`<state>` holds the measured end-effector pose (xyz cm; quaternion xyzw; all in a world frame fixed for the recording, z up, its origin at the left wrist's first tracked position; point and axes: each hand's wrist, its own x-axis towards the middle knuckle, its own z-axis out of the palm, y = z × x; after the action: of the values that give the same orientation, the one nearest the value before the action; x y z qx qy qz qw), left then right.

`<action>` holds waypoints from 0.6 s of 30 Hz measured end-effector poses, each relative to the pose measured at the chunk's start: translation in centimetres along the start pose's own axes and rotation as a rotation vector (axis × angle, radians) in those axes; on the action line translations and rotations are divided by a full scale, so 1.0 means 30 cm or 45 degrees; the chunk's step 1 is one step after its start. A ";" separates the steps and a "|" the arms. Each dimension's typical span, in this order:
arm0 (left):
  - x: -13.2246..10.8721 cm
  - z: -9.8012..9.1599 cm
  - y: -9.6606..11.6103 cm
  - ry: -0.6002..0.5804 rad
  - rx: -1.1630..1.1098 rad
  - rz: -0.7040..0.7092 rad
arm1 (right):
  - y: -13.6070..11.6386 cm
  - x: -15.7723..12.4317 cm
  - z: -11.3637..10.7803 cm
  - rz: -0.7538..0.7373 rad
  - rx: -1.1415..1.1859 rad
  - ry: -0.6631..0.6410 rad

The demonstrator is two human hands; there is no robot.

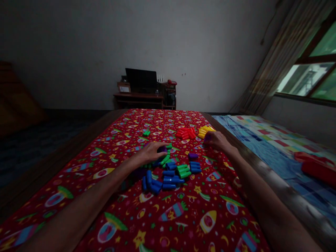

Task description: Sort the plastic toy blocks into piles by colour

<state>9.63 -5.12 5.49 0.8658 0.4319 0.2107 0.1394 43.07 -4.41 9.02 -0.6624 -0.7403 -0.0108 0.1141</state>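
Observation:
Small bullet-shaped plastic blocks lie in colour groups on a red patterned cloth (173, 211). My left hand (152, 152) reaches over the mixed pile, fingers curled round a purple block (162, 149). A green block (169, 146) shows just past its fingertips. My right hand (217, 140) is closed on another purple block (207, 137), beside the yellow blocks (205, 131). Nearer me are blue blocks (170, 180) and a green cluster (183, 170). A lone purple block (193, 156) lies between the hands. Part of the pile is hidden beneath my left hand and wrist.
Red blocks (185, 133) sit left of the yellow ones, and a small green cluster (146, 133) lies farther left. Beyond the cloth stands a desk with a monitor (141, 79). At right is a bed (252, 134) with a red bag (317, 171).

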 end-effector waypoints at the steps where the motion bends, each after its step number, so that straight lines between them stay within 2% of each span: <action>1: 0.000 -0.005 0.002 0.026 0.002 -0.019 | 0.029 -0.001 0.000 0.042 -0.045 -0.029; 4: 0.005 -0.021 0.008 0.105 -0.061 -0.044 | 0.079 0.000 0.004 0.074 -0.088 -0.115; 7: 0.012 -0.032 0.014 0.213 -0.235 -0.065 | 0.056 0.000 -0.006 0.003 -0.042 -0.052; 9: 0.016 -0.034 0.019 0.247 -0.410 -0.094 | -0.006 -0.008 -0.017 -0.104 0.047 0.073; 12: 0.022 -0.032 0.039 0.198 -0.690 -0.158 | -0.147 -0.041 -0.017 -0.421 0.339 0.177; 15: 0.021 -0.024 0.076 0.070 -0.947 -0.219 | -0.294 -0.089 0.020 -0.779 0.655 0.144; 18: 0.017 -0.011 0.118 -0.083 -1.136 -0.234 | -0.381 -0.120 0.067 -0.979 0.730 0.107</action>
<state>12.17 -6.77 7.39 0.6854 0.3692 0.3356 0.5303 31.88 -9.00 7.93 -0.2814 -0.8995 0.1256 0.3097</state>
